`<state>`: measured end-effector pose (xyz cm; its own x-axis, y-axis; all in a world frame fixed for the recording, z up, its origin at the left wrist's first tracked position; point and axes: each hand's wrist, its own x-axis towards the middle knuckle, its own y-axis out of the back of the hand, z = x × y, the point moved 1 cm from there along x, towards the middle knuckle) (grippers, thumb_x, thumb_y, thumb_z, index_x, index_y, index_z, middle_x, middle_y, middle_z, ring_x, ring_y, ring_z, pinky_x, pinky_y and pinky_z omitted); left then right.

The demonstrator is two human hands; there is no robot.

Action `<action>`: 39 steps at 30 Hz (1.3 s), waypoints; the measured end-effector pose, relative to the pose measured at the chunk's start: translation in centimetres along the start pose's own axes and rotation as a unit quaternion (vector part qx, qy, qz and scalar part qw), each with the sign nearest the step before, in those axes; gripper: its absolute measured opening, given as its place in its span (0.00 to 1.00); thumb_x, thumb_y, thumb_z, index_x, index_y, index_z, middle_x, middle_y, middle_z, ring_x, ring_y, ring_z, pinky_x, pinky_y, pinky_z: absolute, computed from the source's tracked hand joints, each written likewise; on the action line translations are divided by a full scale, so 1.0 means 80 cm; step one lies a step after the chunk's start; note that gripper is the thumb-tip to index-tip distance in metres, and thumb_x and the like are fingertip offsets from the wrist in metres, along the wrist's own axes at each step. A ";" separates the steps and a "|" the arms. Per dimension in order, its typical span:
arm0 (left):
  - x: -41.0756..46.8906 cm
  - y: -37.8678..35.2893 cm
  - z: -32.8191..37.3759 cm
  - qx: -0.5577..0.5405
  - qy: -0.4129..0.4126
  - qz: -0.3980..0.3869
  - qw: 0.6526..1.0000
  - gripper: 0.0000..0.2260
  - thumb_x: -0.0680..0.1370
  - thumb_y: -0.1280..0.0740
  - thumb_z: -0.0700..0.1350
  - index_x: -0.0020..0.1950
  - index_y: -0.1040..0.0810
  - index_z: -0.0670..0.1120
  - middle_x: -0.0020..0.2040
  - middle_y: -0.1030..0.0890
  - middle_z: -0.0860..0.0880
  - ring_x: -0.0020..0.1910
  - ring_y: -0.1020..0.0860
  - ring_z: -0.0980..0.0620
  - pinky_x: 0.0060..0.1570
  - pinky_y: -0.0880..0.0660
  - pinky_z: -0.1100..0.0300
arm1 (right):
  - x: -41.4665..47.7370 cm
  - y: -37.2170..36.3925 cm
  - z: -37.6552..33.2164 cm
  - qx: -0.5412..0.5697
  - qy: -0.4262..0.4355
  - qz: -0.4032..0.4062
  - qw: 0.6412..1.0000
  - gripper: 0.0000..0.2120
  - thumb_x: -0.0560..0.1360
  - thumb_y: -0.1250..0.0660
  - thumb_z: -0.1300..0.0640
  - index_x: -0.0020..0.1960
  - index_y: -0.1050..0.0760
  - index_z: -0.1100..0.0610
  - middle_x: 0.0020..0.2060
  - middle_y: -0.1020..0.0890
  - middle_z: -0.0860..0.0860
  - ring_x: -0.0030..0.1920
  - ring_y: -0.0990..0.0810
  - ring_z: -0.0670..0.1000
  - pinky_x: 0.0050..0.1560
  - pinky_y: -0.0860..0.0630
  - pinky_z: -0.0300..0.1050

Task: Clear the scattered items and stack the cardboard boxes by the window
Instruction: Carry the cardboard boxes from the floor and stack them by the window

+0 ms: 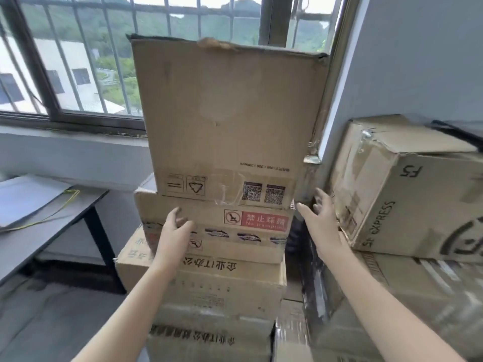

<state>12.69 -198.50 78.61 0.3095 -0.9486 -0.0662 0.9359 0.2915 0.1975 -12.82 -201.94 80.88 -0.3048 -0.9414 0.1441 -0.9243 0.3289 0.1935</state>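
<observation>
Cardboard boxes (214, 288) stand stacked in one column against the far wall under the window (78, 61). A tall top box (224, 113), its print upside down, sits on a flatter red-labelled box (235, 246). The left hand (177, 226) lies against the near face of the red-labelled box, fingers relaxed and gripping nothing. The right hand (321, 218), fingers spread and holding nothing, is in the gap between the column and the SF Express box (407, 205) on the right; contact cannot be told. At left, a dark worktop (39, 239) carries a pale sheet (26, 194) and a yellow wire (52, 215).
</observation>
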 end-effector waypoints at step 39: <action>-0.462 -0.678 -0.127 0.279 0.103 -0.747 0.595 0.06 0.80 0.41 0.40 0.44 0.26 0.43 0.38 0.22 0.47 0.36 0.25 0.50 0.37 0.33 0.60 | -0.460 0.464 0.276 0.129 -0.412 0.716 0.548 0.07 0.76 0.35 0.62 0.39 0.25 0.55 0.38 0.23 0.53 0.43 0.24 0.54 0.45 0.30 0.44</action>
<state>-47.80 -177.97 60.41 -0.7297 -0.0467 -0.6822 0.0088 -0.9982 0.0589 -41.01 -156.71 61.37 -0.6619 0.5206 -0.5394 0.4294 0.8531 0.2964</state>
